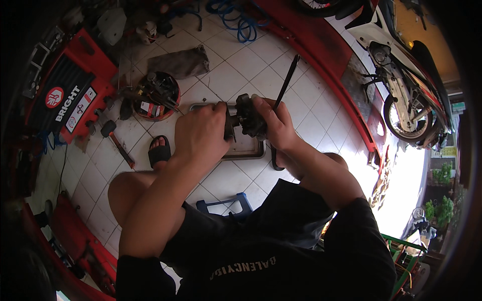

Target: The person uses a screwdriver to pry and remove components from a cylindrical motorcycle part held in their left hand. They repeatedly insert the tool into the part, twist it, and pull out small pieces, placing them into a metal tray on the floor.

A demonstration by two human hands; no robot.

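Over a shallow metal tray (241, 156) on the floor, I hold a dark, lumpy metal part that looks like a brake caliper (250, 118). My right hand (277, 123) is closed on its right side, thumb on top. A long, thin black tool (288, 80) also sticks out of that hand, slanting up and to the right; the end inside the hand is hidden. My left hand (203, 131) is wrapped round a flat dark metal piece (230, 128) on the caliper's left side. A narrow gap with a pin-like link shows between the two pieces.
A round red-rimmed tub (176, 103) of tools stands ahead left, near a hammer (120, 145) and a red machine (75, 95). A dirty cloth-like sheet (178, 62) and a blue coiled hose (241, 25) lie farther off. A red lift platform (321, 45) and motorcycle (401, 90) are at right.
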